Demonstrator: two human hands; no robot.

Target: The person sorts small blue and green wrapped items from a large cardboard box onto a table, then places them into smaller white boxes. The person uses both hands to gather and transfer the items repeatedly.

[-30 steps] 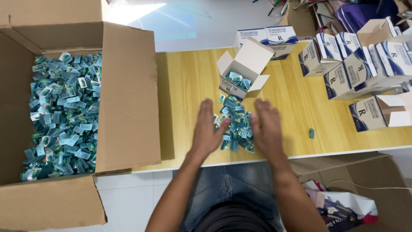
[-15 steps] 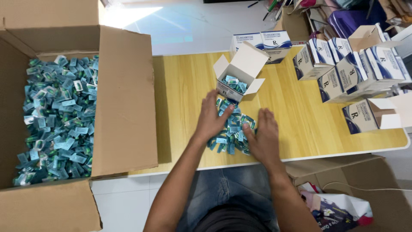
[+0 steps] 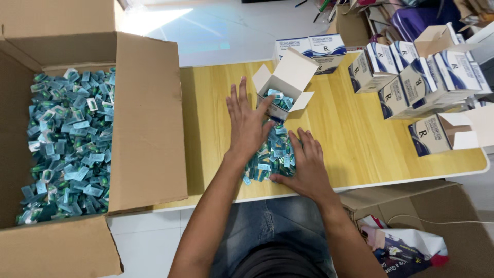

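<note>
Beside sachet pile (image 3: 271, 154): open carton (image 3: 284, 85), big box (image 3: 149, 123).

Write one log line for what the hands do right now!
left hand: flat on sachet pile | right hand: cupping pile | small open box: behind

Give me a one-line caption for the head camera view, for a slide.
Both hands, left hand and right hand, cup a pile of small blue packets beside an open white carton.

Teal-blue sachets (image 3: 271, 154), white open box (image 3: 284, 82), yellow wooden table (image 3: 355, 134), brown carton (image 3: 146, 123)
</note>
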